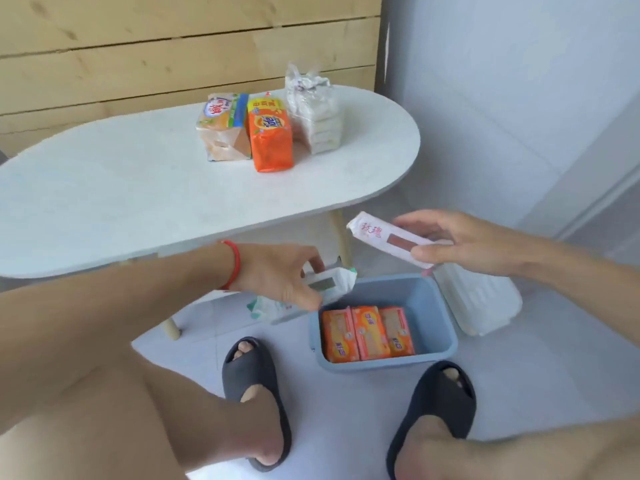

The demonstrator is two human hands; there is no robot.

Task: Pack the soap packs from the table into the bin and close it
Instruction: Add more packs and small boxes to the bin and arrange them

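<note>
A blue bin (440,327) stands open on the floor between my feet, with three orange soap packs (367,334) side by side inside. My left hand (277,275) grips a white soap pack (332,284) just above the bin's left rim. My right hand (460,242) holds a white soap pack with red writing (384,239) above the bin's far edge. On the white table (138,188) remain a tan soap pack (223,128), an orange soap pack (270,136) and a clear-wrapped stack of white soap (315,116). The white lid (481,303) lies right of the bin.
The table's wooden legs (341,237) stand behind and left of the bin. My feet in dark slippers (256,393) flank the bin's near side on a pale tiled floor. A wooden plank wall runs behind the table; a white wall is at right.
</note>
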